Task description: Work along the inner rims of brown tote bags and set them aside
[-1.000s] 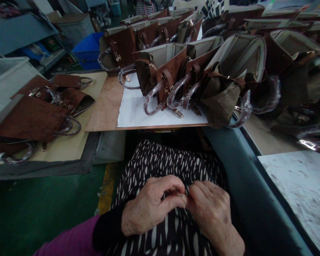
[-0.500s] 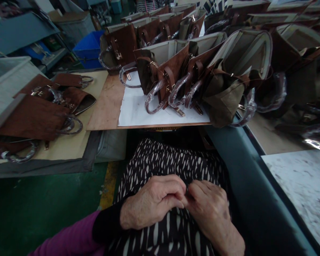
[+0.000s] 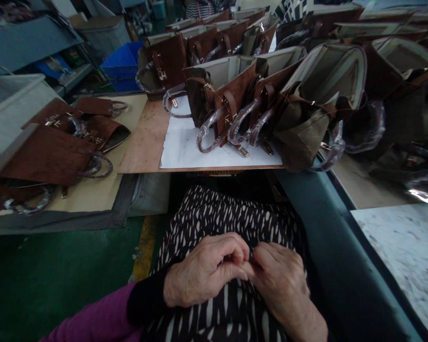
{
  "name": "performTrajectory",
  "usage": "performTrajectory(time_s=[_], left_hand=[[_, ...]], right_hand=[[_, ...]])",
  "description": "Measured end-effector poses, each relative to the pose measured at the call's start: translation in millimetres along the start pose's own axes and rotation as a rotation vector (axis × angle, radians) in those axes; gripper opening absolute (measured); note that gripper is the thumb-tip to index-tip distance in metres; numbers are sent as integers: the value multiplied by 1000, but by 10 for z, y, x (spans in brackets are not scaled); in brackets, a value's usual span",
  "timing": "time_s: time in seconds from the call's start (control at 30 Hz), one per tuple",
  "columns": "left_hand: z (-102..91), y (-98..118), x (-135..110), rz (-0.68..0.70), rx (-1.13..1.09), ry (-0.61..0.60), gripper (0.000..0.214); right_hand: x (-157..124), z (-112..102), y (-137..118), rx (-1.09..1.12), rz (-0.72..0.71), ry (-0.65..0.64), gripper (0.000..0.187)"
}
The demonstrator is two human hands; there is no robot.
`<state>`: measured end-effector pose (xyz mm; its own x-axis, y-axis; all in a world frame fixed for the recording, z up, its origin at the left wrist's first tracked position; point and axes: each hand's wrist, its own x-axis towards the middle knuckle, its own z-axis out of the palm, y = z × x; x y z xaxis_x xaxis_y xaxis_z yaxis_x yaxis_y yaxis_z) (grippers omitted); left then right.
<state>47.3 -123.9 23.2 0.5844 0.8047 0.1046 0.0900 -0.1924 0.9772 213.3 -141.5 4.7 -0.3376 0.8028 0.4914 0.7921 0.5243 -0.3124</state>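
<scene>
My left hand [image 3: 207, 270] and my right hand [image 3: 281, 278] meet in front of my lap, over a dark apron [image 3: 231, 213] with a pale dash pattern. The left fingers are curled, and thumb and forefinger pinch together against the tip of the right thumb. My right hand is closed too, its fingers bent down out of sight. Whether anything small lies between the fingertips is hidden. Beyond the hands, a brown handbag [image 3: 238, 85] with plastic-wrapped handles stands on the table, among several of the same kind.
White paper [image 3: 185, 152] covers part of the wooden board [image 3: 139, 152]. More brown bags [image 3: 50, 156] lie on the left table. A blue crate [image 3: 123, 71] stands behind it. To my right run a dark green table edge [image 3: 317, 213] and a stained white sheet [image 3: 399, 251].
The view has shifted slightly, so the bags sit a little lower and further right. Both hands stay together in nearly the same pose.
</scene>
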Motion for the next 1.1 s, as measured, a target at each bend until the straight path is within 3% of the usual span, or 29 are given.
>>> performTrajectory(time_s=[0.07, 0.2, 0.3, 0.5, 0.7, 0.87, 0.97, 1.1], left_hand=[[-14, -1, -4, 2, -7, 2, 9], [-63, 19, 11, 22, -11, -71, 23], [-77, 23, 24, 1, -1, -100, 15], [3, -12, 23, -31, -65, 73, 9], [43, -30, 13, -35, -129, 140, 15], [34, -31, -2, -64, -107, 128, 18], [1, 3, -9, -158, -153, 92, 16], [-74, 75, -12, -188, -131, 41, 35]], right_hand=[[-5, -3, 4, 3, 7, 2, 46], [-16, -4, 19, 31, 6, -16, 45], [-23, 2, 32, 37, -6, -26, 45], [-28, 14, 37, -16, -10, -28, 45], [-17, 4, 29, 9, -7, -26, 44], [-31, -2, 32, -1, -24, -43, 41], [-25, -26, 28, -33, -49, -25, 41], [-3, -69, 24, -40, -64, -18, 40]])
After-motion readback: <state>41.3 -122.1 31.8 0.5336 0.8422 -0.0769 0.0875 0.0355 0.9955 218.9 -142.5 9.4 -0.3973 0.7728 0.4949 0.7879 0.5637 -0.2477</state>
